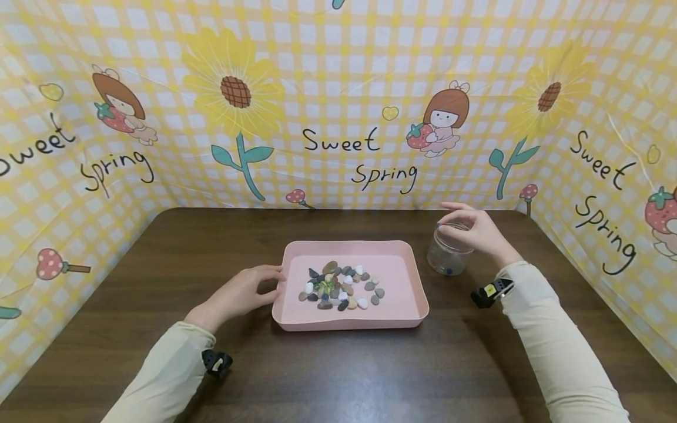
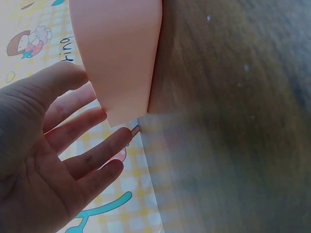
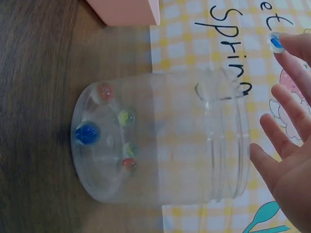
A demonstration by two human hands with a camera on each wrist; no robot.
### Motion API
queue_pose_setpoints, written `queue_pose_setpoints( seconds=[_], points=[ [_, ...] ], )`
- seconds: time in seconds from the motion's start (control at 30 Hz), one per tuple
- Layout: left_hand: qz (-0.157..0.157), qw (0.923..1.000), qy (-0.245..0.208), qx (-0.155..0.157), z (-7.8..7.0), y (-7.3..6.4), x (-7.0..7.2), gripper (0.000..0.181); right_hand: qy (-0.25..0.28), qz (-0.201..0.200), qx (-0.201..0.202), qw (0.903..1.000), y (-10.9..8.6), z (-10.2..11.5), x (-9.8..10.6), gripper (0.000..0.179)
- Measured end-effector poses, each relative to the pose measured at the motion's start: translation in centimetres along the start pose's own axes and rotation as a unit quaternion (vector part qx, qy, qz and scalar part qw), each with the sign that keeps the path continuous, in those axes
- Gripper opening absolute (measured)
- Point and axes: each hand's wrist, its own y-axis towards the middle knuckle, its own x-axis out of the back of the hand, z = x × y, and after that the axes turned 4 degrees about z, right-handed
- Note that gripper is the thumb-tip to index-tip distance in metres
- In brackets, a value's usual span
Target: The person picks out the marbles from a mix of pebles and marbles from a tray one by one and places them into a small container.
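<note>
My right hand (image 1: 473, 232) pinches a clear marble with a blue swirl (image 3: 276, 42) between thumb and forefinger, above the mouth of a clear jar (image 3: 180, 141). The other fingers of that hand spread loosely beside the jar's rim. Inside the jar, at its bottom, lie several marbles, among them a blue marble (image 3: 88, 133) and a red one (image 3: 103, 91). At the left end of a pink tray (image 1: 402, 282), my left hand (image 1: 238, 294) rests its fingertips against the wall, fingers relaxed. Pebbles (image 1: 344, 288) in grey, white and brown lie in the tray.
Among the pebbles sits a cluster of yellow-green marbles (image 1: 326, 286). The jar stands just right of the tray on a dark wooden table (image 1: 338, 376). A yellow checked cloth (image 1: 338, 88) rises behind the table and along both sides.
</note>
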Motion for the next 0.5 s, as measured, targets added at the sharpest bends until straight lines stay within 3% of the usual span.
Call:
queue_pose_setpoints(
  seconds=[0.27,0.5],
  points=[
    [-0.009,0.9999,0.004,-0.008,-0.3,-0.1,0.1,0.027,0.023,-0.014,-0.017,0.9995,-0.4,-0.7,0.2,0.027],
    [0.003,1.0000,0.002,-0.002,-0.3,0.0,0.3,0.028,0.001,-0.026,-0.043,0.9987,-0.4,-1.3,0.3,0.032]
  ],
)
